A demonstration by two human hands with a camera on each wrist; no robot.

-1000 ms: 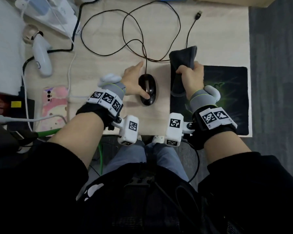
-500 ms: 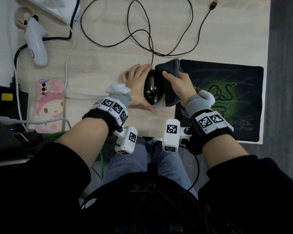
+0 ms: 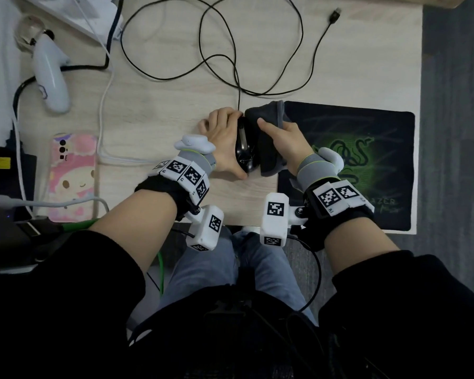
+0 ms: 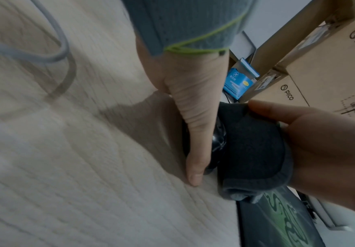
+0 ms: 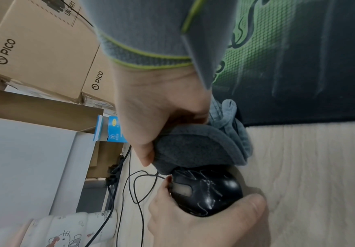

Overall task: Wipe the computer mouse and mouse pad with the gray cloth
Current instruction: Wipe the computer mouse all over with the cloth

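A glossy black wired mouse [image 3: 244, 149] [image 5: 206, 193] [image 4: 218, 142] sits on the pale wooden desk just left of the black and green mouse pad [image 3: 367, 149] [image 5: 299, 58] [image 4: 277, 220]. My left hand [image 3: 222, 138] [image 5: 193, 222] [image 4: 193, 117] grips the mouse from its left side, thumb at the near end. My right hand [image 3: 282, 138] [image 5: 157, 108] [image 4: 324, 150] holds the folded gray cloth [image 3: 268, 138] [image 5: 195, 147] [image 4: 254, 150] and presses it against the mouse's right side. The cloth covers the pad's left edge.
The mouse's black cable [image 3: 238, 64] loops across the desk behind the hands. A white controller [image 3: 51, 77] and a pink phone [image 3: 71, 176] lie at the left, with white cables [image 3: 104, 110] between. Cardboard boxes [image 5: 34, 41] stand beyond the desk.
My right hand has brought the cloth left off the pad and onto the mouse's right side. My left hand has closed around the mouse from the left.
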